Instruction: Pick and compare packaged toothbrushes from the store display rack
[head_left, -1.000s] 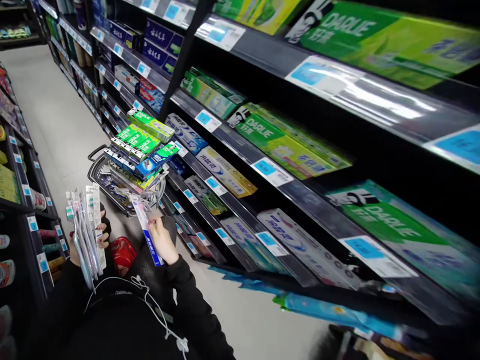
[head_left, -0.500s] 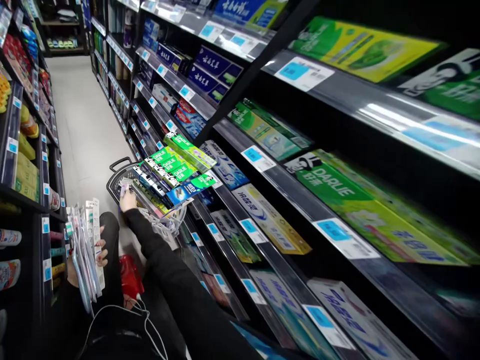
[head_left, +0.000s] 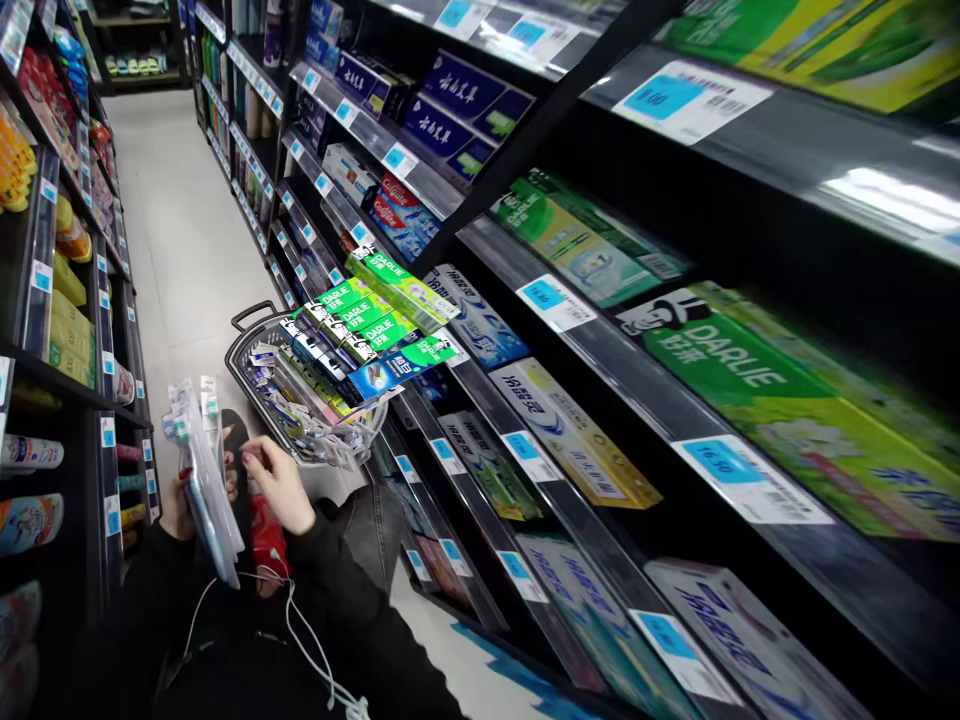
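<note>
My left hand [head_left: 178,510] is wrapped round a bundle of toothbrush packs [head_left: 204,480] in clear packaging, held upright in front of my lap. Just to the right, my right hand [head_left: 279,487] hovers near the bundle, fingers loosely bent and apart, with nothing seen in it. Beyond it a grey shopping basket [head_left: 234,352] stands against the shelves. Several green Darlie toothpaste boxes [head_left: 367,318] lie on its right side, along with a blue toothpaste box [head_left: 386,375]. More small packs [head_left: 289,400] fill its left part.
Shelves of toothpaste boxes [head_left: 750,390] rise close on my right, with price-tag rails [head_left: 555,302] jutting out. Another shelf [head_left: 105,400] of bottles and packs runs along the left. The aisle floor [head_left: 157,230] stretches ahead. A red item [head_left: 268,535] and a white cable [head_left: 300,625] are at my lap.
My right hand has drawn back from the basket to beside the toothbrush packs; the pale item at its fingers is no longer seen there. The view has shifted slightly.
</note>
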